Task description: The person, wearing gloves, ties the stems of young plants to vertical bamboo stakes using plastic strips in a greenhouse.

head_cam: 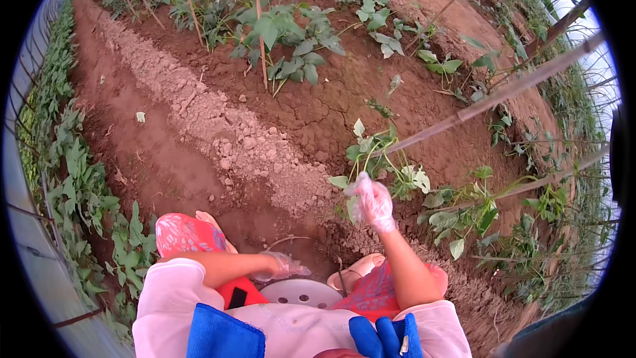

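Note:
My right hand (371, 204), in a thin clear plastic glove, is closed at a low leafy plant (385, 156) in front of me. A green stem of that plant runs into its curled fingers. A slanting bamboo pole (462, 114) passes through the leaves just above the hand. My left hand (280, 266), gloved the same way, hangs low between my knees. It is just over a pale grey round object with holes (298, 291), perhaps a stool seat. Whether its fingers hold anything is hidden.
Upright poles (259, 25) stand among leafy plants (278, 30) on the far soil bed (348, 94). A crumbly soil ridge (243, 144) runs beside a bare furrow (149, 144). More plants line the plastic greenhouse wall (30, 243) at left. Another slanting pole (536, 179) crosses at right.

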Demonstrator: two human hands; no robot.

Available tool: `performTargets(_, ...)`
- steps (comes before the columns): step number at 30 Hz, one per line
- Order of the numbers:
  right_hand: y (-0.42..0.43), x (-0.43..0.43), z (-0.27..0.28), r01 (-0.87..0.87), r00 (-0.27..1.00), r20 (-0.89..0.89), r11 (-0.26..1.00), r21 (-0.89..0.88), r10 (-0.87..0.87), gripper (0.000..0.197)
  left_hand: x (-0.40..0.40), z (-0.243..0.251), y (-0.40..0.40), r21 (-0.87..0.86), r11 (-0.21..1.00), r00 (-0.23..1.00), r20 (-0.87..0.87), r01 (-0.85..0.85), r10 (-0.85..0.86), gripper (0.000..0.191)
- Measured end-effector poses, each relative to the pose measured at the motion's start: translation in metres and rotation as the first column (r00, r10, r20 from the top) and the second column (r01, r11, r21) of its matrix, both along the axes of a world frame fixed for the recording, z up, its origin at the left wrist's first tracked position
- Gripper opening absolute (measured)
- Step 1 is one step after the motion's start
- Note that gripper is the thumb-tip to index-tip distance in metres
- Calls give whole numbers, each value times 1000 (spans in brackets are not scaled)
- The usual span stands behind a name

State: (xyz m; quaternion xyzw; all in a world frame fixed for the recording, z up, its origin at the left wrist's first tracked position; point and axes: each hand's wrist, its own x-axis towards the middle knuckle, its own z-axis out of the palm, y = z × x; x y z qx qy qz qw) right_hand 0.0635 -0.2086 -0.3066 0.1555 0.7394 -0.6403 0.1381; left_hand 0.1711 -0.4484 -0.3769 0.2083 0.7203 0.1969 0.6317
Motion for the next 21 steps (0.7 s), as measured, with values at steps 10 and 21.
performTargets(10,-21,69,-71,-984,163,587,176,35,793,56,98,-88,-40,269,870,904,234,-414,358,46)
performTargets(21,-80,69,-31,28,933,351,958,-286,77,41,-61,94,-122,384,591,630,-30,-710,776,22)
